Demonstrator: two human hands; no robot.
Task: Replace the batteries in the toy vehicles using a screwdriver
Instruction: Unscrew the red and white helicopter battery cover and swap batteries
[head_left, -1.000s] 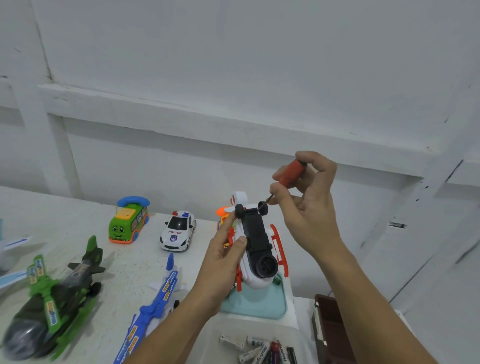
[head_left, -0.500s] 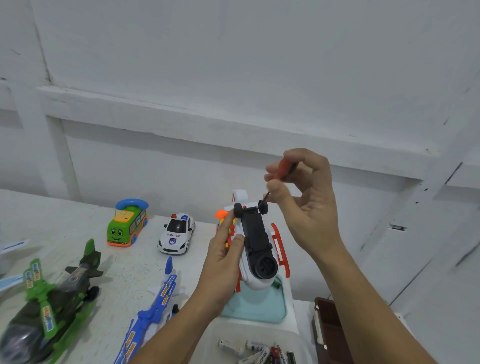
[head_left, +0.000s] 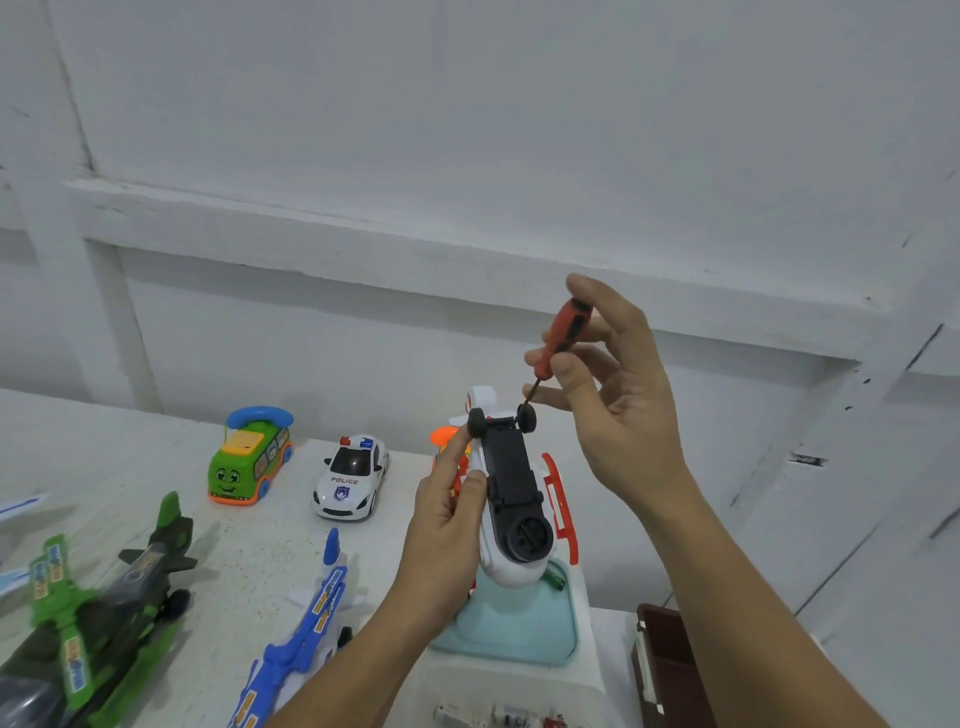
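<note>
Table | left hand grips helicopter (upturned) | right hand pinches screwdriver

Left hand is gripping the upturned white toy from its 9 o'clock side, with the thumb lying along the near edge and the index finger reaching up toward the wheel end at 12. Left forearm is coming in from 6 o'clock, angling toward 1. Right hand is sitting higher, at 1 o'clock of the left, palm side showing. It's pinching the red screwdriver between thumb and fingertips, index hooking over the handle top. Right forearm is entering from 5 o'clock, running toward 11. Both forearms bare.
</note>
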